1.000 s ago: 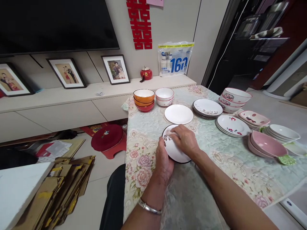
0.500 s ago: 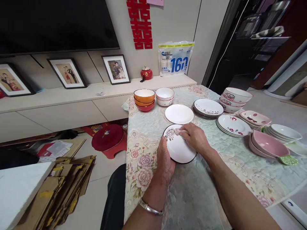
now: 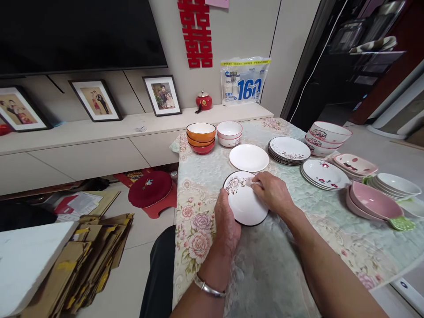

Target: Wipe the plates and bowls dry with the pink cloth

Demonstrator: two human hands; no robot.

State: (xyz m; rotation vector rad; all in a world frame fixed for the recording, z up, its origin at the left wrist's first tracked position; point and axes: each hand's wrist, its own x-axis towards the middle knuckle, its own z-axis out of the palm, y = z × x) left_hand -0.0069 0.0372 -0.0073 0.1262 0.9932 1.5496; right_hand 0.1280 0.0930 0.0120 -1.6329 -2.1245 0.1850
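Note:
A white plate with a dark rim and brown flowers (image 3: 247,204) is tilted up over the table in front of me. My left hand (image 3: 227,221) grips its left edge, thumb at the rim and the other fingers hidden beneath. My right hand (image 3: 273,191) is closed in a pinch on a small pale cloth (image 3: 249,181), which touches the plate's upper face near the flowers. Just beyond lies a plain white plate (image 3: 249,158). To its right stands a stack of dark-rimmed plates (image 3: 289,149).
Orange and red bowls (image 3: 201,134) and white bowls (image 3: 229,132) stand at the table's back left. On the right are flowered plates (image 3: 324,173), tall bowls (image 3: 327,134) and pink dishes (image 3: 374,201). A red stool (image 3: 152,192) and flattened cardboard (image 3: 96,256) are at the left.
My right hand has slid slightly right across the plate with the cloth. The plate and my left hand have shifted a little left. The whole view has moved slightly.

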